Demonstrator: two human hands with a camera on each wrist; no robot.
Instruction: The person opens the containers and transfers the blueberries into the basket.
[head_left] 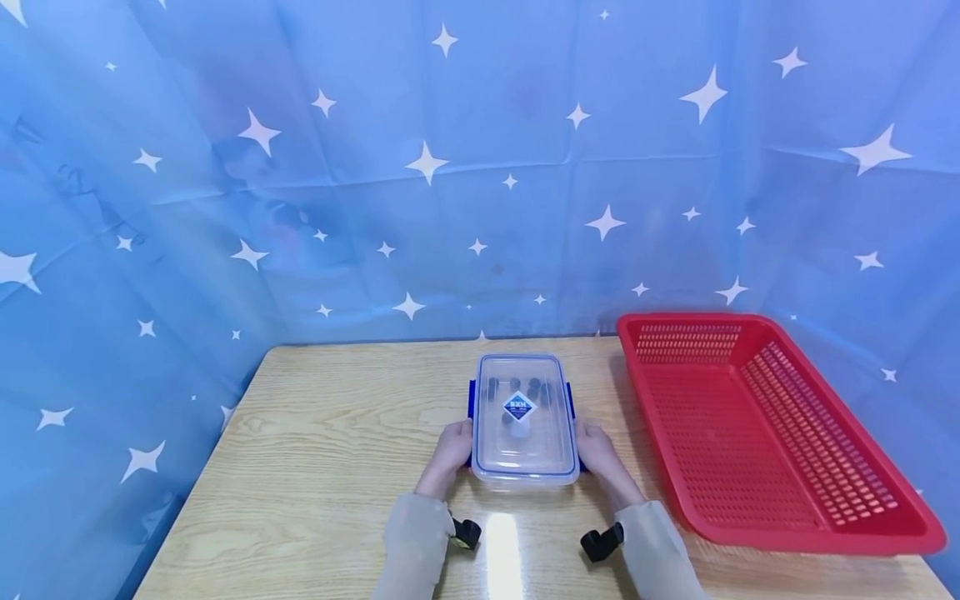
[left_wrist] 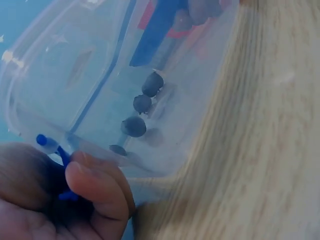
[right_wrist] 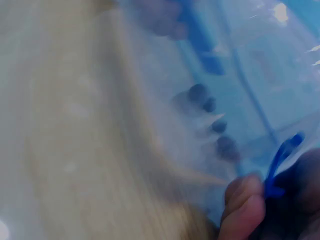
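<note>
A clear plastic food container (head_left: 491, 446) with a blue-edged lid and a diamond-shaped label sits between both hands, near the middle of the table. Blue side latches (head_left: 472, 398) stick out from its long sides. Several dark, round, berry-like pieces (left_wrist: 134, 126) show through its wall. My left hand (head_left: 453, 443) grips the left side near the front, fingers curled at a blue latch in the left wrist view. On the opposite side my right hand (head_left: 596, 448) holds the container, its fingertips (right_wrist: 245, 210) beside the other latch. The lid partly hides the contents from above.
A large red perforated plastic basket (head_left: 750, 537) stands on the right part of the wooden table (head_left: 315, 467). Behind the table hangs a blue cloth (head_left: 495, 108) with white stars. Dark wrist cameras (head_left: 602, 543) sit under both forearms.
</note>
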